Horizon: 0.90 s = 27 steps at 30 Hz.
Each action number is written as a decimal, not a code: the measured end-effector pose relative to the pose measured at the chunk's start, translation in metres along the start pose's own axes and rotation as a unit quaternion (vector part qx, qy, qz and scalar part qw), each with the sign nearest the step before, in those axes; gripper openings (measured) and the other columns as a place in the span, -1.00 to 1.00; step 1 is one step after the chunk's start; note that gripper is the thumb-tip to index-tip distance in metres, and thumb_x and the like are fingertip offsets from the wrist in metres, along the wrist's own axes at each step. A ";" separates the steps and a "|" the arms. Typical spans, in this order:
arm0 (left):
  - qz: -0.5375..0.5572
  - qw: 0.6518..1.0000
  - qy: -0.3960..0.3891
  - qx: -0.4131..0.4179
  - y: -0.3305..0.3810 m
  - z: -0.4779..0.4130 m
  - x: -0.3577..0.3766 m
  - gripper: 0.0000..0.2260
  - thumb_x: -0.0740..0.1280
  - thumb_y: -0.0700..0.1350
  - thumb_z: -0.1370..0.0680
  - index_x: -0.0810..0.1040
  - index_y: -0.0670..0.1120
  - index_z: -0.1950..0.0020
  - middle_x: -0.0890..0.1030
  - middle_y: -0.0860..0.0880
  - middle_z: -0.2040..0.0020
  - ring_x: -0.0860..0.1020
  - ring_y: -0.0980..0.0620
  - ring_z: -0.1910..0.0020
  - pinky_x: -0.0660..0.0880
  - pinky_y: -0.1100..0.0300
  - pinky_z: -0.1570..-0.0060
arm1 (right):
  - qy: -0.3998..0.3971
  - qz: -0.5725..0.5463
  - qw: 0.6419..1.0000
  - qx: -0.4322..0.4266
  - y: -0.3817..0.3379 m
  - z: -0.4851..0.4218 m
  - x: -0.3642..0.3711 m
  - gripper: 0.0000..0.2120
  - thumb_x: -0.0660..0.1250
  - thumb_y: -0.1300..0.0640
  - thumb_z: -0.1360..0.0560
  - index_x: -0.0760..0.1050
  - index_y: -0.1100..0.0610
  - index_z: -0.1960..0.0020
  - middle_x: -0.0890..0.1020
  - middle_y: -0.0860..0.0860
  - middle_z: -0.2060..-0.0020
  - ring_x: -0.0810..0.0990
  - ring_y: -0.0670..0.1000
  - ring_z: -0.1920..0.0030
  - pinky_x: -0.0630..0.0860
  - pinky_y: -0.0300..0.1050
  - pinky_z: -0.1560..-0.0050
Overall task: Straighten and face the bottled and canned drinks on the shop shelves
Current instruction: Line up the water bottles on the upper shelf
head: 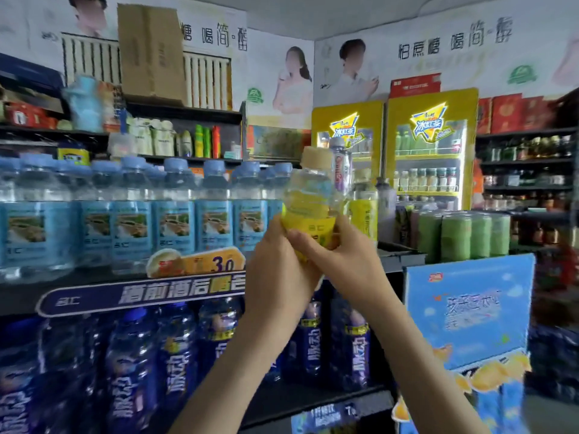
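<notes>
So both hands are on 1 bottle right now. The yellow-label bottle (308, 198) is sitting up in front of the right end of the upper shelf (94, 286), roughly upright with its pale cap on top, just right of the row of blue-label bottles (131, 220). The left hand (275, 267) is wrapping round its lower left side. The right hand (341, 261) is curling its fingers across the front of the label near the base, so both are gripping it. The hands are hiding the bottom, so I can't tell if it's touching the shelf or hanging just above it.

My guess is the person is turning it to get the label facing out, and it's then going in beside the other yellow-label bottle (363, 214) on the right.

What I'm worrying about from here:
- That spot is looking crowded. A purple-label bottle (342, 166) is standing right behind, and the blue row is close on the left. Swinging the bottle in too fast is going to knock a neighbour, and they could go over like dominoes.
- The grip is low, so letting go with 1 hand mid-twist is asking for a tip.
- Setting it too near the front lip, by the 3.0 price tag (219, 263), is risking a drop onto the dark blue bottles (175, 358) below.
- Fingers are covering the label, so it could easily end up facing slightly off.
</notes>
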State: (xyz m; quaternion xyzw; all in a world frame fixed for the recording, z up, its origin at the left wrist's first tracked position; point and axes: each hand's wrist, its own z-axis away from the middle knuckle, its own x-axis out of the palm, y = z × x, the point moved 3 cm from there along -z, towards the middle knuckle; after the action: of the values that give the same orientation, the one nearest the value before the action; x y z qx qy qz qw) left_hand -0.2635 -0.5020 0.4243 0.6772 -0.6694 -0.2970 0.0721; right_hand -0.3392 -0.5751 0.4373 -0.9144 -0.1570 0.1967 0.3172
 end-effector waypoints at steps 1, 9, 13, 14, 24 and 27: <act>0.001 1.000 -0.016 0.009 0.009 0.000 0.019 -0.65 0.37 0.05 -0.47 0.42 -0.08 -0.15 0.60 -0.01 0.09 0.57 -0.09 0.13 0.21 0.23 0.40 | 0.020 0.011 1.000 0.007 0.013 -0.002 -0.017 -0.72 0.45 -0.15 -0.36 0.46 0.02 0.17 0.57 -0.11 0.31 0.51 -0.22 0.33 0.39 -0.38 0.38; 0.040 0.982 -0.177 0.056 0.046 -0.028 0.092 -0.59 0.32 -0.09 -0.54 0.40 0.01 -0.38 0.48 0.14 -0.23 0.44 0.22 -0.17 0.37 0.40 -0.15 | 0.102 -0.032 0.991 0.079 0.101 -0.036 -0.110 -0.79 0.40 -0.12 -0.42 0.58 0.02 0.12 0.62 -0.17 0.31 0.53 -0.33 0.36 0.41 -0.42 0.38; -0.067 0.994 0.044 0.068 0.060 -0.070 0.103 -0.73 0.30 -0.10 -0.54 0.47 -0.14 -0.23 0.55 -0.02 -0.12 0.47 -0.06 -0.11 0.39 0.13 -0.11 | 0.103 -0.003 0.991 0.084 0.126 -0.052 -0.125 -0.74 0.41 -0.15 -0.41 0.58 0.04 0.13 0.62 -0.13 0.33 0.54 -0.22 0.33 0.42 -0.27 0.32; -0.116 0.989 0.073 0.060 0.062 -0.080 0.108 -0.73 0.30 -0.05 -0.55 0.46 -0.14 -0.19 0.54 -0.03 -0.10 0.44 -0.07 -0.14 0.34 0.12 -0.11 | 0.103 -0.002 0.991 0.082 0.130 -0.055 -0.126 -0.75 0.41 -0.15 -0.41 0.57 0.04 0.13 0.62 -0.12 0.32 0.55 -0.20 0.30 0.42 -0.27 0.32; -0.311 0.949 0.054 -0.025 0.047 -0.143 0.150 -0.29 0.21 0.26 -0.51 0.22 -0.27 -0.41 0.39 -0.14 -0.39 -0.01 -0.14 -0.52 -0.25 -0.20 -0.40 | 0.092 -0.014 0.993 0.068 0.141 -0.084 -0.127 -0.76 0.43 -0.09 -0.42 0.44 -0.01 0.26 0.50 -0.14 0.42 0.46 -0.34 0.47 0.35 -0.45 0.47; -0.333 0.942 0.039 -0.031 0.044 -0.151 0.155 -0.24 0.19 0.29 -0.51 0.19 -0.28 -0.43 0.40 -0.15 -0.38 -0.04 -0.14 -0.53 -0.31 -0.23 -0.37 | 0.080 -0.010 0.995 0.063 0.143 -0.088 -0.120 -0.71 0.44 -0.09 -0.41 0.40 0.01 0.30 0.44 -0.13 0.47 0.43 -0.33 0.49 0.33 -0.46 0.47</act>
State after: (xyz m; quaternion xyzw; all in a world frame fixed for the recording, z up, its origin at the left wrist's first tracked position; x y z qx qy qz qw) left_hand -0.2374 -0.6987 0.5212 0.8701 -0.3927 -0.2975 0.0159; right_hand -0.3807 -0.7772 0.4401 -0.9038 -0.1272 0.1293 0.3876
